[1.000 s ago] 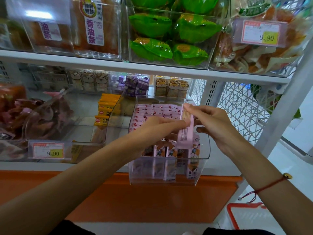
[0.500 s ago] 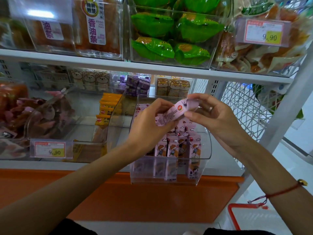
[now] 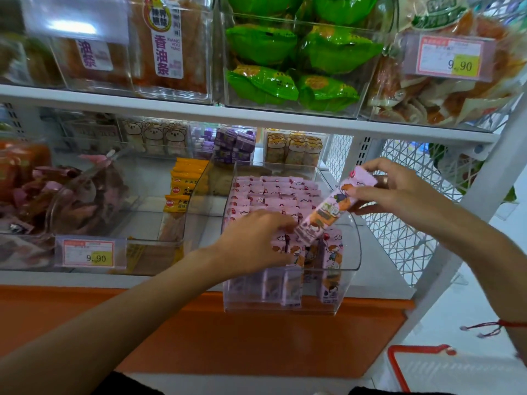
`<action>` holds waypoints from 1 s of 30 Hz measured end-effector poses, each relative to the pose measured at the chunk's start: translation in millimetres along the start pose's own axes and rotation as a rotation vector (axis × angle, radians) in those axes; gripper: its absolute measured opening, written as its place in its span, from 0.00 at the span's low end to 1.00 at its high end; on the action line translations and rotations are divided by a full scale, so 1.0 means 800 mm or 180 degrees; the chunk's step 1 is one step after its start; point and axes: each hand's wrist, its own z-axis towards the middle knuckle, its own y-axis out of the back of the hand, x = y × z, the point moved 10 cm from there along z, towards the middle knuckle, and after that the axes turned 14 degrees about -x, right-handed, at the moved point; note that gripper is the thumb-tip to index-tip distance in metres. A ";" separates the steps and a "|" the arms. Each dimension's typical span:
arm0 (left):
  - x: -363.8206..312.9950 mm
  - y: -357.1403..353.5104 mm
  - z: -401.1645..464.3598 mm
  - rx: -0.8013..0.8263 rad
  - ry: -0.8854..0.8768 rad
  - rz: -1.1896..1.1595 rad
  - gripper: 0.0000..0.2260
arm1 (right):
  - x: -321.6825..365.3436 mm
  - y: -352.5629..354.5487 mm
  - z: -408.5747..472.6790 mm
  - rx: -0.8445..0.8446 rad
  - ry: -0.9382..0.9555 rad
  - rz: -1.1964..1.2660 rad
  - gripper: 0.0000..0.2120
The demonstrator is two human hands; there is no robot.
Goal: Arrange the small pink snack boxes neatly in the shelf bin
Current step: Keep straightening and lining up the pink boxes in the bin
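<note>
Standing on white shelf (image 3: pixel 379 269), clear bin (image 3: pixel 352 252); right hand (image 3: pixel 399 192) fingers pinching pink box (image 3: pixel 328 209); left hand (image 3: pixel 251 243) fingers curled, grip unclear.

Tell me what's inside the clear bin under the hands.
The bin holds pink boxes in rows at the back and upright ones along the front. The left hand covers the middle, so what lies there cannot be seen.

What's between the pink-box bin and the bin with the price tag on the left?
In the head view, yellow packets stand between the pink-box bin and the tagged bin.
</note>
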 end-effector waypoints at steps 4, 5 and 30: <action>0.000 0.001 0.000 0.0002 -0.0118 0.0299 0.15 | 0.006 -0.025 -0.008 0.0715 0.0449 -0.0996 0.08; 0.000 0.001 0.002 -0.0010 -0.0123 0.0345 0.14 | 0.006 -0.036 -0.011 0.0875 0.0574 -0.1255 0.09; 0.041 -0.035 0.151 -0.0201 0.0283 -0.0020 0.15 | -0.039 -0.025 -0.049 -0.0692 0.1607 -0.1243 0.19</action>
